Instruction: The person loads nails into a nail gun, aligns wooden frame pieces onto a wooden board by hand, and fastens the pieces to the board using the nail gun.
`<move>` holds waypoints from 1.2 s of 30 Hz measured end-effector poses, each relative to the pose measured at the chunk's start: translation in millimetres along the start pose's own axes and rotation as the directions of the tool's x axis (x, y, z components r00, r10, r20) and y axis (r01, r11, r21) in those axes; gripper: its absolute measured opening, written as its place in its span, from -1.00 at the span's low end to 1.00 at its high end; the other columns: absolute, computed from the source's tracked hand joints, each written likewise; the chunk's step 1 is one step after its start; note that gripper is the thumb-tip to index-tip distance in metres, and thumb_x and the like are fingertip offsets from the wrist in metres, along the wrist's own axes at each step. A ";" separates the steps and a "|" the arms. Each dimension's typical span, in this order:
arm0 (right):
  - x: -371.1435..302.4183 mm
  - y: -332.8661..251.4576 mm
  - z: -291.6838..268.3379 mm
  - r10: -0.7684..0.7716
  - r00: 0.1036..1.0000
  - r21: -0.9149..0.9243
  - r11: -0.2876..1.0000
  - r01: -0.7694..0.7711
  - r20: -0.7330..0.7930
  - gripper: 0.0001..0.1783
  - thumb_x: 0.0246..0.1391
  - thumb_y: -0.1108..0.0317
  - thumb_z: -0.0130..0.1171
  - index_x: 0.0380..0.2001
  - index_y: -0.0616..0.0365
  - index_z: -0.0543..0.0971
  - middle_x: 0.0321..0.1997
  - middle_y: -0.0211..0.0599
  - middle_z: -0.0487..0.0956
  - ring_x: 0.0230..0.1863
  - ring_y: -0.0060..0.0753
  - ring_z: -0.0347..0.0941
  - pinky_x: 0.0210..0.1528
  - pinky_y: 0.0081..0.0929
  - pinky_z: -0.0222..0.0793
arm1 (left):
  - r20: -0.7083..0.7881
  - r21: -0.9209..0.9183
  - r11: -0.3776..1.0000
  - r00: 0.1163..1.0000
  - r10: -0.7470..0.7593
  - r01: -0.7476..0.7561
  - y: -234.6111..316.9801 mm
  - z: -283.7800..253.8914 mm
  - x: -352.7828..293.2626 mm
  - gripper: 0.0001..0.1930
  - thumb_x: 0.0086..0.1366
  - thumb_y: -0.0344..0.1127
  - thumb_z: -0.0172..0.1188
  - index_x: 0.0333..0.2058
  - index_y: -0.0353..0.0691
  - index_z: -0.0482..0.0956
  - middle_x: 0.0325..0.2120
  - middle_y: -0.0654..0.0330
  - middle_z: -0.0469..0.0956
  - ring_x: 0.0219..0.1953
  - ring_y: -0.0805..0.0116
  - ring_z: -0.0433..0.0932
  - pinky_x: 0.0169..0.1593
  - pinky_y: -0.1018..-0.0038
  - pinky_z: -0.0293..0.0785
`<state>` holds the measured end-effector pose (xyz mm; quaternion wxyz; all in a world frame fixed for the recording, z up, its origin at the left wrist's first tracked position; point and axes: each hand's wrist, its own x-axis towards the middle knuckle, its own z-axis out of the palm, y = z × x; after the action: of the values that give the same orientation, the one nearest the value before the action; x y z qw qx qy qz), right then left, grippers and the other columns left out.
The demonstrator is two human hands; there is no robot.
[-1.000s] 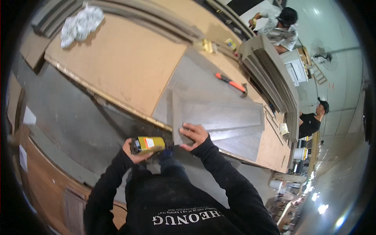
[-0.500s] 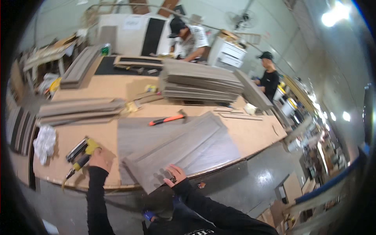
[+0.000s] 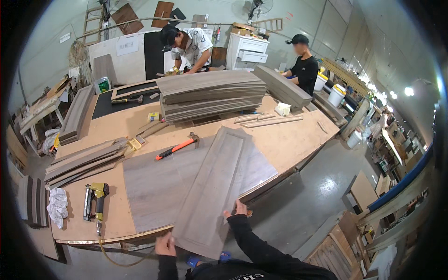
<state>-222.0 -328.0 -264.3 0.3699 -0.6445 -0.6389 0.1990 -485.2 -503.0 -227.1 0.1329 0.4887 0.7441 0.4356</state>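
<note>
A long grey wood-grain cabinet door (image 3: 212, 186) with a raised frame lies slantwise across a flat grey sheet (image 3: 154, 186), its near end jutting past the table edge. My right hand (image 3: 236, 209) grips the door's right edge, fingers bent around it. At the near left corner, my left hand (image 3: 165, 243) has its fingers curled against the door's edge. Left of the sheet, a yellow-and-black nail gun (image 3: 96, 203) rests on the tabletop, with a hose trailing off the front edge. A hammer (image 3: 177, 145) with an orange handle lies beyond the door.
Grey panels are piled in a tall stack (image 3: 212, 95) at the back, with loose strips (image 3: 88, 156) at left. Crumpled white plastic (image 3: 57, 206) sits near the left edge. Two people (image 3: 189, 49) work across the table. Thin wood strips (image 3: 273, 121) lie at right.
My left hand has let go of the nail gun, now lying on the table, and moved to the door's near corner. The door has turned more lengthwise toward me.
</note>
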 end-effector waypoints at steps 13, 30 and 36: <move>47.5 31.6 -90.9 -0.382 0.906 -0.122 0.905 0.407 0.184 -0.27 -0.36 0.25 0.23 -0.02 0.23 0.27 -0.06 0.03 0.35 -0.02 0.04 0.24 0.05 -0.23 0.14 | 0.352 -0.688 0.482 0.831 -0.431 0.542 100.5 142.3 -91.1 -0.64 0.12 -0.44 0.08 -0.08 -0.38 0.30 -0.31 0.06 0.47 -0.45 0.43 0.48 -0.42 0.55 0.45; -64.5 23.6 -66.0 -0.611 0.625 0.174 0.769 0.616 0.486 -0.38 -0.48 0.27 0.33 -0.17 0.10 0.45 -0.08 -0.18 0.41 -0.31 -0.27 0.39 -0.24 -0.42 0.27 | 0.363 -0.512 0.772 0.909 -0.202 0.376 38.2 150.7 -100.5 -0.54 -0.07 -0.61 0.22 -0.10 -0.31 0.43 -0.39 0.16 0.54 -0.40 0.59 0.46 -0.32 0.63 0.43; -70.0 5.9 -71.5 -0.647 0.611 0.194 0.742 0.641 0.456 -0.43 -0.50 0.27 0.29 -0.23 0.13 0.49 -0.12 -0.15 0.43 -0.26 -0.23 0.41 -0.24 -0.41 0.30 | 0.435 -0.625 0.593 0.857 -0.276 0.508 53.1 131.7 -102.3 -0.56 -0.05 -0.60 0.20 -0.11 -0.33 0.43 -0.28 0.18 0.52 -0.33 0.60 0.46 -0.24 0.65 0.41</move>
<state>-173.1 -411.3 -237.4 0.2434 -0.2960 -0.8983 0.2148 -320.8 -513.4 -286.2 0.5159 0.2768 0.5729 0.5736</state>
